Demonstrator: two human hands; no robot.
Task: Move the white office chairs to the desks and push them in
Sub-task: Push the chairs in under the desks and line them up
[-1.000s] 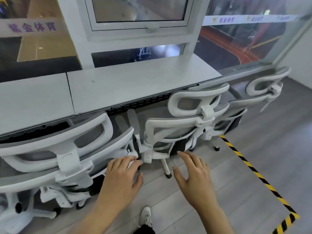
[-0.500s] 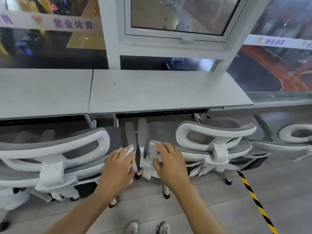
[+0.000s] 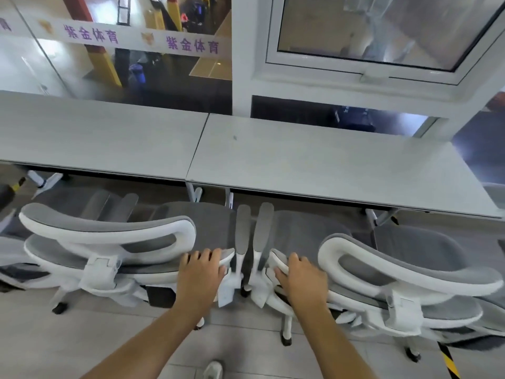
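Note:
Two white office chairs with grey mesh stand side by side in front of two grey desks. The left chair (image 3: pixel 109 242) faces the left desk (image 3: pixel 95 138); the right chair (image 3: pixel 404 272) faces the right desk (image 3: pixel 328 165). Their grey armrests nearly touch between them. My left hand (image 3: pixel 200 274) grips the right end of the left chair's backrest. My right hand (image 3: pixel 299 277) grips the left end of the right chair's backrest. Both seats reach partly under the desk edges.
A glass wall with purple lettering and a white-framed window (image 3: pixel 369 36) stands behind the desks. Part of another chair (image 3: pixel 11 258) shows at the far left. Yellow-black floor tape (image 3: pixel 448 362) runs at the lower right. My shoe (image 3: pixel 214 370) is on the grey floor.
My right hand went from hovering in the air to gripping the right chair's backrest. My view swung left and moved closer, so both chairs now sit squarely before the desks.

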